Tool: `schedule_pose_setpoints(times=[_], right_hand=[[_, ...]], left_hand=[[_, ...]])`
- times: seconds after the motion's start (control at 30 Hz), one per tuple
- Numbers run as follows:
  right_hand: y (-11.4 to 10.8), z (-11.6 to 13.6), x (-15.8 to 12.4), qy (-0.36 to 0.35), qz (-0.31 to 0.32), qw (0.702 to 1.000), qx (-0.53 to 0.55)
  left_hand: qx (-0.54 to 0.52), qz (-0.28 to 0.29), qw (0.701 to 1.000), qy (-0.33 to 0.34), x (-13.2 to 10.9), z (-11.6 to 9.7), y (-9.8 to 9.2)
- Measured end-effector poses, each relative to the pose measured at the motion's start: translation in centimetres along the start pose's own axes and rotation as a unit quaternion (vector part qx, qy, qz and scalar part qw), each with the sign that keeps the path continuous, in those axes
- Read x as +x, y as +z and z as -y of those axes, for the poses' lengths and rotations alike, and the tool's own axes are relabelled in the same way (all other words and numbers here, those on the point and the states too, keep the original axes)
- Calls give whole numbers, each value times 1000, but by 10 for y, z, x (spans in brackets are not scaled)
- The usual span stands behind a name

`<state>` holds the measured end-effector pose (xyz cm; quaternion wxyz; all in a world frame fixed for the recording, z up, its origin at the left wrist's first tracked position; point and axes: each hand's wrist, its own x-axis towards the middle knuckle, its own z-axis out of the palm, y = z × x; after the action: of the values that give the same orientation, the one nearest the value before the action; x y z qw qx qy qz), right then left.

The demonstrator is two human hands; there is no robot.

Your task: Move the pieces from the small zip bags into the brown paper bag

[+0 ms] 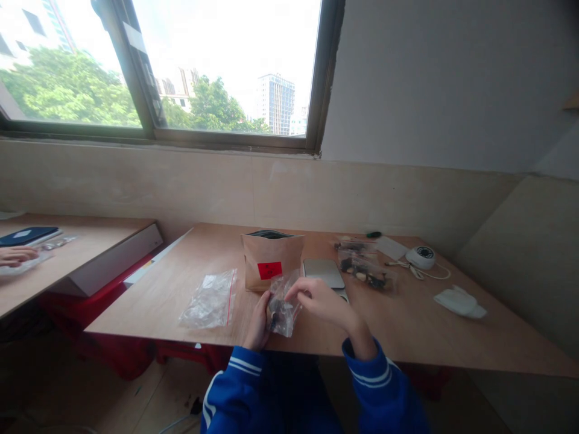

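A small clear plastic bag (284, 320) with dark pieces inside is held at the table's front edge. My left hand (257, 319) is closed around its left side. Over its upper part my right hand (319, 299) bends down with curled fingers, and the fingertips pinch at the plastic near the bag's mouth. Just behind stands a brown paper pouch (253, 260) with a red label, upright and open at the top. To the left lies a flat bundle of clear zip bags (208, 299) with a red strip. A silver scale (324, 273) sits behind my right hand.
Bags of dark and tan pieces (365, 271) lie right of the scale. Farther right are a white dome camera (420, 257) with its cable and a crumpled white item (460, 301). On the left table (27, 283) another person's hand (17, 255) rests by plastic bags.
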<state>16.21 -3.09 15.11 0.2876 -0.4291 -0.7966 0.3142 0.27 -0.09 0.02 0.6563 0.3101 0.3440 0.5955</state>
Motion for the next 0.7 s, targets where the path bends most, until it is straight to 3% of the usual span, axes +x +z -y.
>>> schedule_pose_setpoints(times=[0.1, 0.23, 0.4, 0.5, 0.6, 0.7], right_hand=[[18, -11, 0, 34, 10, 999, -23], [33, -28, 2, 79, -63, 995, -7], [48, -41, 5, 135, -97, 986, 35], [54, -47, 7, 83, -93, 990, 59], [56, -52, 8, 25, -38, 996, 79], [55, -57, 7, 26, -14, 997, 74]], left_hand=[[13, -5, 1000, 12, -1, 0, 0], [42, -15, 999, 28, -4, -3, 3], [38, 4, 999, 24, -4, -3, 4], [52, -7, 998, 23, -1, 2, 1], [89, -36, 995, 25, 2, 6, -3], [109, -44, 993, 31, 3, 9, -7]])
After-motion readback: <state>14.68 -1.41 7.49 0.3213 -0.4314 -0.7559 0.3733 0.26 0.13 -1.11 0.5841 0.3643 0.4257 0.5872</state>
